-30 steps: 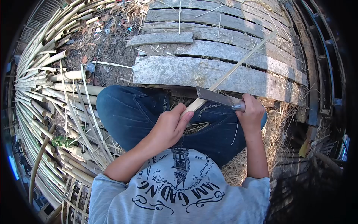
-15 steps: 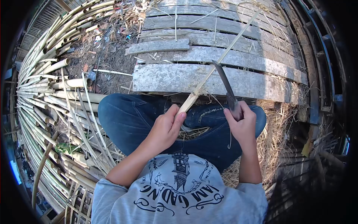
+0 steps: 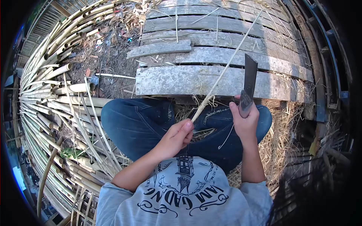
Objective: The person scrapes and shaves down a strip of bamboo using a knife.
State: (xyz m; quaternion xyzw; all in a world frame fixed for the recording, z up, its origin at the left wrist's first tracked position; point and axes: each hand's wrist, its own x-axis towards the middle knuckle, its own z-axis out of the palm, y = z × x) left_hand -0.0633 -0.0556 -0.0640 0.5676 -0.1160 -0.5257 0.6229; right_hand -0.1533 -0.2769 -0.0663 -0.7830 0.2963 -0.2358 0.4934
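Note:
My left hand (image 3: 178, 136) is closed around the near end of a long, thin bamboo strip (image 3: 222, 74). The strip slants up and to the right over the wooden platform, with curled shavings clinging near its lower part. In my right hand (image 3: 246, 118) is a knife (image 3: 249, 77) with a broad dark blade, gripped by its handle. The blade points upward and stands to the right of the strip, apart from it. Both hands are above my crossed legs (image 3: 139, 120) in blue jeans.
In front lies a slatted wooden platform (image 3: 173, 81) with gaps, scattered thin strips and a loose board (image 3: 160, 49). Many bamboo poles (image 3: 41, 109) are stacked at the left. Shavings (image 3: 281, 132) cover the ground at my right. Litter lies on the dark soil (image 3: 109, 56).
The knife has come away from the strip to the right, and its blade has turned upright. My left hand has moved slightly down and right, and the strip shows a narrower face.

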